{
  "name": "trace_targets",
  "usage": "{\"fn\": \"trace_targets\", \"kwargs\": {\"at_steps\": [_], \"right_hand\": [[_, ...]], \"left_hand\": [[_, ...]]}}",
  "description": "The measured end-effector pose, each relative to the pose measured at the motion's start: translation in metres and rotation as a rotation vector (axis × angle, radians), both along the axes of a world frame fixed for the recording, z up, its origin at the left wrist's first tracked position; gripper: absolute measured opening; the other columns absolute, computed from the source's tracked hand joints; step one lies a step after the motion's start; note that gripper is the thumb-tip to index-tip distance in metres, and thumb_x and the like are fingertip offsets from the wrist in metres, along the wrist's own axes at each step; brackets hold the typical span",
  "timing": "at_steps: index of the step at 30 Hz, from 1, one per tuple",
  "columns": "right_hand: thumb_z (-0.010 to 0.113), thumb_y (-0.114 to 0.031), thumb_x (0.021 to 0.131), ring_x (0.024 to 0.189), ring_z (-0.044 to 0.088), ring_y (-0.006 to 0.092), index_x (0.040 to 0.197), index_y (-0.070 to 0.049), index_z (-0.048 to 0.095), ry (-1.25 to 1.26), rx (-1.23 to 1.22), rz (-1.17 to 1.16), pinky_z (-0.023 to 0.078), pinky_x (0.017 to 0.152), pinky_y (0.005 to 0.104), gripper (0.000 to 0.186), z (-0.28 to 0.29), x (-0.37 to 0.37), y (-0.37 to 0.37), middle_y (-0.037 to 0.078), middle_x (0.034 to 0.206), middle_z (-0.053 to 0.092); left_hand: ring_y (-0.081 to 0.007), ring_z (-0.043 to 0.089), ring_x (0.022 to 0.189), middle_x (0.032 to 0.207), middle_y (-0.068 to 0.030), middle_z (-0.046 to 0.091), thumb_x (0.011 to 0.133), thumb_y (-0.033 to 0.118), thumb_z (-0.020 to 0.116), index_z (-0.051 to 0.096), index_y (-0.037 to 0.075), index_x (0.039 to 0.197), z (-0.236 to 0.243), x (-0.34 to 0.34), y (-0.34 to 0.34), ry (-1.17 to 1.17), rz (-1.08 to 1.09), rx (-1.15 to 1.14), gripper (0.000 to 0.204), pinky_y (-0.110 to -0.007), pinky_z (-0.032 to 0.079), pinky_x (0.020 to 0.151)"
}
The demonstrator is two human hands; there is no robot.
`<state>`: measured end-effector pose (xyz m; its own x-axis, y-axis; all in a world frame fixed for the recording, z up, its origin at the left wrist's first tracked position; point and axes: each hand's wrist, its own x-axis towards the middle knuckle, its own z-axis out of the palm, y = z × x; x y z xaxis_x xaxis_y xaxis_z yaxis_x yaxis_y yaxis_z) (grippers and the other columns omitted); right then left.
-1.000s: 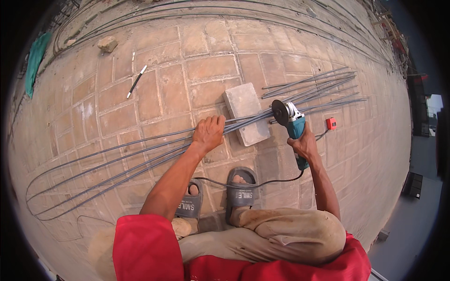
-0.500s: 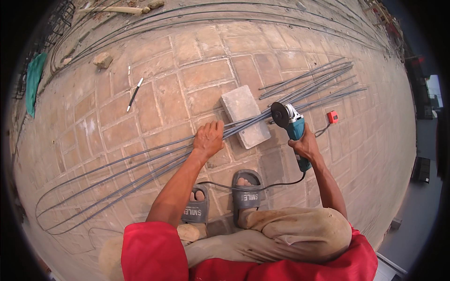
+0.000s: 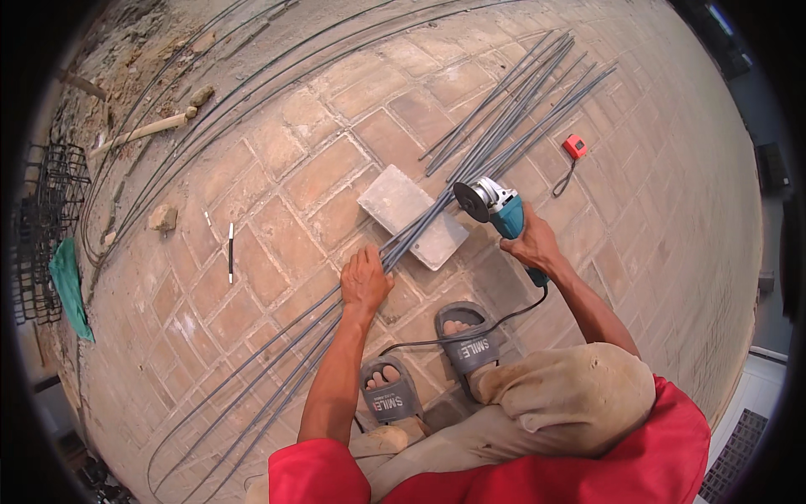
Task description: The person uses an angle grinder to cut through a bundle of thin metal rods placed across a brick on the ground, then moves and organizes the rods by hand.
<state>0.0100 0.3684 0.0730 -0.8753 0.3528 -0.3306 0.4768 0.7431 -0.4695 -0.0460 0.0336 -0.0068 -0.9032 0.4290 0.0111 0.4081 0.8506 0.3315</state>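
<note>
Turned in view since half a second ago: the brick floor [image 3: 672,252], with all the things on it. Across it, the grey metal rods [image 3: 426,223], slanting more steeply than before, with round bends at the lower left and loose straight ends fanned out at the upper right. At the far left, black metal frames [image 3: 50,218], in fuller view now. Next to them, a green cloth [image 3: 71,286], lower than before. At the top left, a wooden stick [image 3: 151,130], also lower in view.

Under the middle of the rods, as before, a grey block [image 3: 395,197], flat on the bricks. Beside it, a blue-green grinder [image 3: 508,220] with a dark round disc [image 3: 470,202]. Touching the rods or just beside them? Cannot tell. From the back of the grinder, a black cord [image 3: 504,322], curving toward the feet. Inside two grey sandals [image 3: 390,401], bare toes.

Wrapped around the grinder, same as before, the right hand [image 3: 533,244]. Curled down over the rods, to the left of the block, the left hand [image 3: 366,277], also the same. Higher up than before, a red tape measure [image 3: 575,146] with a dark strap. Smallest, a black-and-white pen [image 3: 231,252], now nearly straight up and down in view.
</note>
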Motion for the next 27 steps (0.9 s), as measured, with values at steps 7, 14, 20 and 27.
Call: {"fn": "trace_targets", "kwargs": {"at_steps": [7,14,20,27], "right_hand": [[0.074,-0.032,0.064,0.094,0.064,0.0471,0.129,-0.003,0.048,0.057,-0.025,-0.013,0.050,0.083,0.0502,0.076,-0.007,0.002,-0.002,0.030,0.100,0.066],[0.074,-0.031,0.064,0.093,0.064,0.0473,0.128,-0.002,0.048,0.039,-0.054,-0.019,0.050,0.082,0.0505,0.074,-0.003,-0.003,-0.006,0.030,0.100,0.066],[0.075,-0.028,0.064,0.092,0.064,0.0477,0.127,-0.002,0.047,0.046,-0.050,-0.005,0.050,0.082,0.0510,0.074,-0.004,-0.006,-0.006,0.029,0.098,0.066],[0.078,-0.028,0.063,0.093,0.063,0.0490,0.129,0.000,0.044,0.002,0.019,0.003,0.051,0.082,0.0518,0.079,0.004,-0.013,-0.014,0.030,0.098,0.065]], "left_hand": [[-0.0306,0.062,0.085,0.089,-0.0119,0.059,0.060,0.015,0.081,0.050,0.007,0.097,-0.001,0.001,-0.001,0.033,-0.005,-0.003,0.049,-0.041,0.052,0.074],[-0.0308,0.062,0.085,0.089,-0.0119,0.059,0.059,0.016,0.081,0.050,0.006,0.098,-0.002,0.001,-0.002,0.033,-0.001,-0.007,0.050,-0.041,0.053,0.074],[-0.0311,0.062,0.084,0.089,-0.0121,0.059,0.059,0.015,0.079,0.050,0.006,0.096,-0.001,0.001,-0.002,0.024,0.006,0.000,0.048,-0.042,0.053,0.074],[-0.0310,0.062,0.082,0.087,-0.0118,0.059,0.059,0.013,0.077,0.050,0.006,0.093,-0.003,0.000,-0.002,0.052,0.013,-0.022,0.045,-0.041,0.053,0.072]]}}
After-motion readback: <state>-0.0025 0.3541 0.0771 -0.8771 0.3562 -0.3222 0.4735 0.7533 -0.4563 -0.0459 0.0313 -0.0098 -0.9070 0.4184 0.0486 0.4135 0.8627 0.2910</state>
